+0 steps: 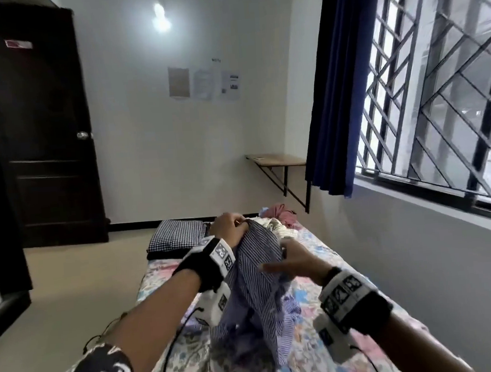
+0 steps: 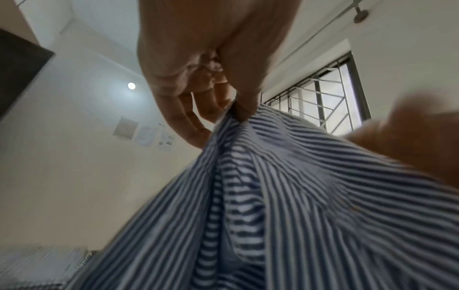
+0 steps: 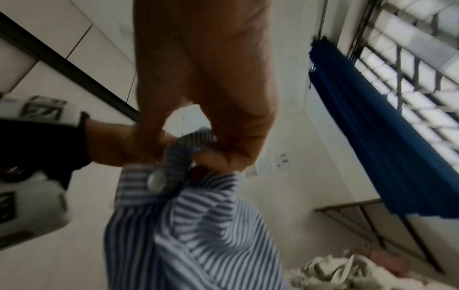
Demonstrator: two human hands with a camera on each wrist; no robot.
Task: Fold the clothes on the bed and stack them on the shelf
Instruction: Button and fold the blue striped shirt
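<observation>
Left hand (image 1: pixel 229 227) pinches striped shirt (image 1: pixel 260 272) top, lifted off bed; right hand (image 1: pixel 291 263) grips cloth just below; judged step: shaking out; next: spread flat.

Unfolded clothes (image 1: pixel 273 223) before wall shelf (image 1: pixel 277 159)

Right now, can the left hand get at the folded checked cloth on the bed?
Probably yes, but not freely. The folded checked cloth lies close beyond the left hand with nothing between; yet that hand pinches the striped shirt, which the right hand also grips.
</observation>
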